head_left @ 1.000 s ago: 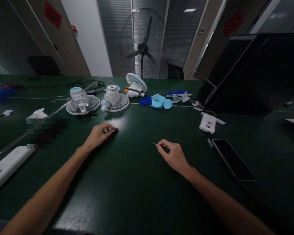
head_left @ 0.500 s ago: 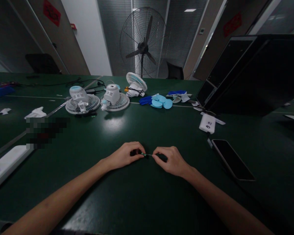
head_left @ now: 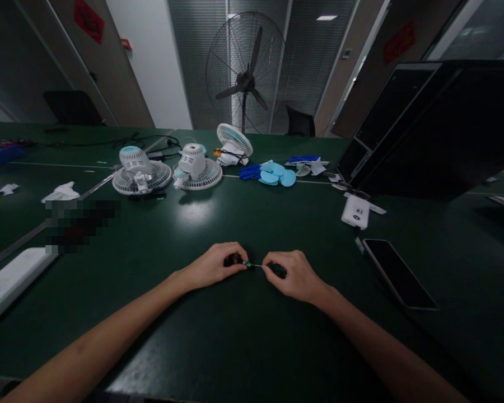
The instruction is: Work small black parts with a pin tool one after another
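Note:
My left hand (head_left: 218, 266) pinches a small green part (head_left: 246, 263) between thumb and fingertips, low over the dark green table (head_left: 243, 330). Facing it from the right, my right hand (head_left: 293, 274) is closed on a thin metal rod (head_left: 256, 265), whose dark thicker end lies within the fingers. The rod spans the short gap between both hands and reaches toward the green part. Whether its tip touches the part is too small to tell.
Small white fans (head_left: 192, 162) stand toward the back left, with light-blue fan blades (head_left: 277, 174) beside them. At the right lie a white power bank (head_left: 355, 211) and a phone (head_left: 399, 274), below a large black screen (head_left: 437, 129). A long white case (head_left: 14, 282) rests at the left.

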The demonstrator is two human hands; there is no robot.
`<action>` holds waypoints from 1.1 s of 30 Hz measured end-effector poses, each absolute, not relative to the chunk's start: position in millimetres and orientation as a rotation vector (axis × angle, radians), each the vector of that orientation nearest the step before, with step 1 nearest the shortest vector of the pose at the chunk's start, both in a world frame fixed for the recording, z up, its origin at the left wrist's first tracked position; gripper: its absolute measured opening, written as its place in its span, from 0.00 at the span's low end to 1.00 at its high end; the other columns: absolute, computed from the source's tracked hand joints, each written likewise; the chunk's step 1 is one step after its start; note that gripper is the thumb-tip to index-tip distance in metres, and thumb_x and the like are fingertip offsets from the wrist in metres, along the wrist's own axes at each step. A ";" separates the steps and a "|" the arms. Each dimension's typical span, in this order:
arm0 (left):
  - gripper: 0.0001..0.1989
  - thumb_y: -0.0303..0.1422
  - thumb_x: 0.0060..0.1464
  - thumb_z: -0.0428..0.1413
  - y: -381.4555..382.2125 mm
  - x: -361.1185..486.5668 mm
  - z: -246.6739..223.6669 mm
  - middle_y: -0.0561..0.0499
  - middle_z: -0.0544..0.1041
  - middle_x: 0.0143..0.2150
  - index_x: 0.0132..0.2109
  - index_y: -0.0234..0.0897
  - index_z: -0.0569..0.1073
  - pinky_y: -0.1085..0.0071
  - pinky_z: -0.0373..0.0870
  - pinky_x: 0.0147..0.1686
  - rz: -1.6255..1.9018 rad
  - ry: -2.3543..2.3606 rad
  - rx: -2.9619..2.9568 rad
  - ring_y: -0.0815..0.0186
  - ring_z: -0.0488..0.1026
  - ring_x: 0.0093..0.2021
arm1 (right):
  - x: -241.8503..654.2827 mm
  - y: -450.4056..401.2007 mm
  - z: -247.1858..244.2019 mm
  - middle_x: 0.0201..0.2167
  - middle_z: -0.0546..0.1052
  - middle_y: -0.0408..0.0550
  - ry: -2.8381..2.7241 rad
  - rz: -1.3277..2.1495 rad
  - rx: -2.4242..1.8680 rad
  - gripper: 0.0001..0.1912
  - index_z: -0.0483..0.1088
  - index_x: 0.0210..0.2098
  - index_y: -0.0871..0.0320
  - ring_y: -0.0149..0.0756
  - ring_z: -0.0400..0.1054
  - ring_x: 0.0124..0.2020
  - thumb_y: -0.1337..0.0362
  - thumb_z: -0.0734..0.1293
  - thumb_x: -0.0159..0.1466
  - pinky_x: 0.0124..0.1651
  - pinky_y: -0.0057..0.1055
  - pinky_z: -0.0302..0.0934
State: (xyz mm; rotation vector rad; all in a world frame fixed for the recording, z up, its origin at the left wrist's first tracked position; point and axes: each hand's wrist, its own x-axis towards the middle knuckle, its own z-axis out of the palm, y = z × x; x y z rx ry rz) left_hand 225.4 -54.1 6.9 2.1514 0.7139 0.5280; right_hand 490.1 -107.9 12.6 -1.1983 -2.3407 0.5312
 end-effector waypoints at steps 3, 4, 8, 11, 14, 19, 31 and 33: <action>0.10 0.35 0.65 0.59 -54.0 225.0 6.8 0.47 0.76 0.45 0.50 0.36 0.76 0.71 0.69 0.39 0.515 0.715 2.141 0.66 0.73 0.39 | 490.3 -107.7 12.4 0.32 0.78 0.43 -2.348 0.509 -1.211 0.06 0.75 0.40 0.56 0.32 0.71 0.30 0.65 0.65 0.70 0.36 0.28 0.61; 0.11 0.35 0.65 0.59 -54.0 224.9 6.8 0.46 0.76 0.46 0.51 0.36 0.76 0.71 0.69 0.39 0.512 0.713 2.138 0.66 0.73 0.39 | 490.4 -107.6 11.9 0.31 0.78 0.43 -2.352 0.500 -1.213 0.06 0.75 0.40 0.56 0.32 0.71 0.30 0.65 0.65 0.70 0.36 0.28 0.61; 0.11 0.35 0.65 0.59 -53.5 225.2 7.3 0.46 0.75 0.46 0.51 0.36 0.77 0.71 0.70 0.40 0.518 0.683 2.146 0.67 0.73 0.39 | 490.2 -107.9 10.4 0.32 0.79 0.43 -2.363 0.488 -1.218 0.06 0.75 0.40 0.56 0.33 0.72 0.30 0.65 0.65 0.70 0.36 0.29 0.61; 0.10 0.34 0.66 0.58 -52.7 226.0 7.7 0.46 0.75 0.47 0.50 0.35 0.77 0.71 0.70 0.41 0.517 0.661 2.149 0.67 0.73 0.38 | 489.3 -108.3 9.8 0.33 0.79 0.43 -2.365 0.487 -1.217 0.06 0.74 0.41 0.56 0.32 0.72 0.31 0.65 0.65 0.70 0.37 0.29 0.61; 0.09 0.34 0.66 0.58 -52.1 226.5 6.7 0.46 0.76 0.46 0.50 0.35 0.77 0.71 0.70 0.41 0.528 0.655 2.154 0.67 0.73 0.38 | 488.1 -108.1 8.0 0.34 0.80 0.43 -2.371 0.470 -1.220 0.06 0.74 0.41 0.55 0.32 0.72 0.30 0.65 0.65 0.70 0.36 0.29 0.60; 0.09 0.34 0.65 0.60 -51.6 226.2 4.1 0.47 0.76 0.44 0.49 0.35 0.77 0.70 0.69 0.40 0.543 0.662 2.157 0.67 0.73 0.38 | 486.6 -108.0 2.5 0.36 0.80 0.44 -2.379 0.414 -1.244 0.06 0.74 0.43 0.55 0.34 0.73 0.32 0.64 0.65 0.71 0.38 0.31 0.60; 0.08 0.33 0.64 0.60 -52.1 226.2 6.0 0.48 0.75 0.44 0.48 0.35 0.77 0.72 0.68 0.39 0.522 0.695 2.153 0.68 0.72 0.38 | 486.8 -111.4 5.2 0.37 0.80 0.44 -2.410 0.421 -1.247 0.06 0.74 0.45 0.54 0.33 0.73 0.32 0.64 0.64 0.72 0.38 0.32 0.61; 0.08 0.33 0.64 0.60 -52.0 226.2 5.4 0.48 0.75 0.44 0.48 0.35 0.77 0.72 0.68 0.39 0.526 0.699 2.155 0.68 0.72 0.38 | 486.8 -111.5 5.6 0.37 0.80 0.45 -2.419 0.414 -1.251 0.07 0.74 0.44 0.55 0.33 0.72 0.32 0.64 0.64 0.72 0.38 0.32 0.60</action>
